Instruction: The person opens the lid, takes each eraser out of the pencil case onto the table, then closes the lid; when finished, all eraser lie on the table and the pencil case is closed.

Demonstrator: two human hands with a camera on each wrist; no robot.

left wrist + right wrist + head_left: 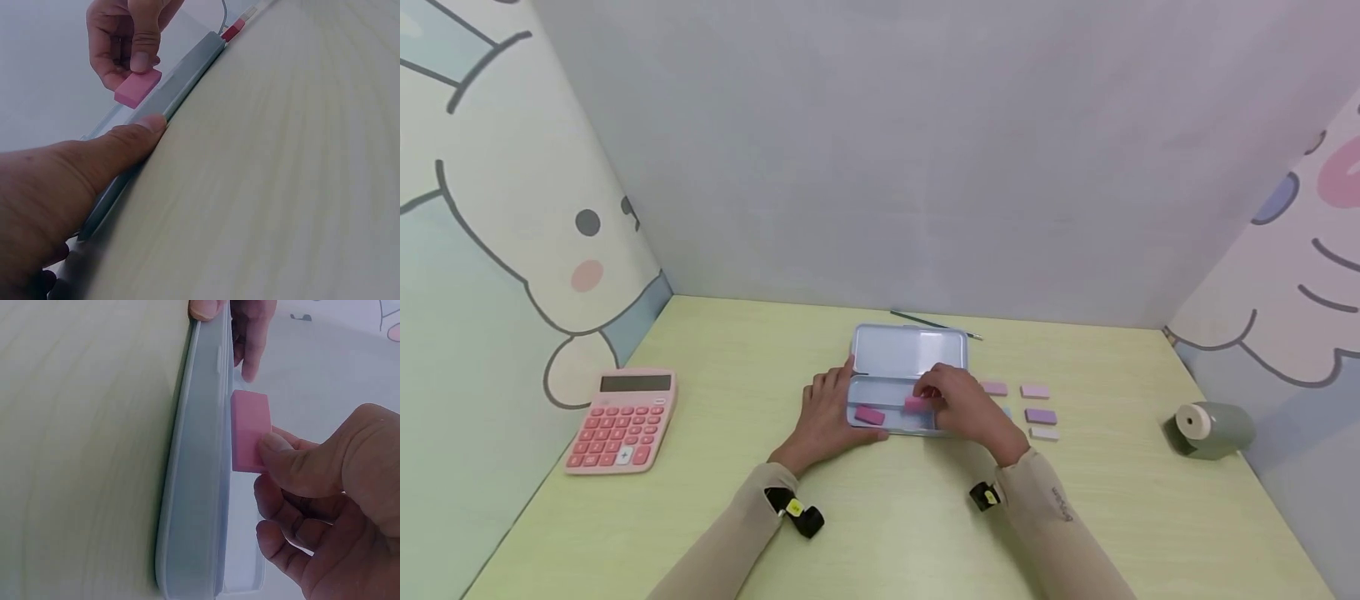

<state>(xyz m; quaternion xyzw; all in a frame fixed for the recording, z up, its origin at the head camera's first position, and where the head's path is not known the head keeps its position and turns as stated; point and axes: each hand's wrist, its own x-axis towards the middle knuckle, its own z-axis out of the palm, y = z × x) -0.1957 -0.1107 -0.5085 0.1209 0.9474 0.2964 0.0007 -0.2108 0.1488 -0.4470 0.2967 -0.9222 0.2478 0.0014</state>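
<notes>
An open light-blue pencil case [910, 350] lies on the table, its lid tilted back. My left hand [829, 408] holds its left end, thumb along the front edge and fingers at the left side. In the left wrist view that thumb [134, 139] presses on the case's rim. My right hand [958, 404] pinches a pink eraser [251, 431] between thumb and fingers, over the case's front compartment. A darker pink eraser [870, 415] lies at an angle inside the left part of that compartment.
Right of the case lie a pink eraser [995, 388], a pale pink one [1034, 391], a purple one [1041, 416] and a white one [1043, 433]. A pencil [936, 323] lies behind the lid. A pink calculator [623, 422] sits left, a grey-green pencil sharpener [1213, 429] right.
</notes>
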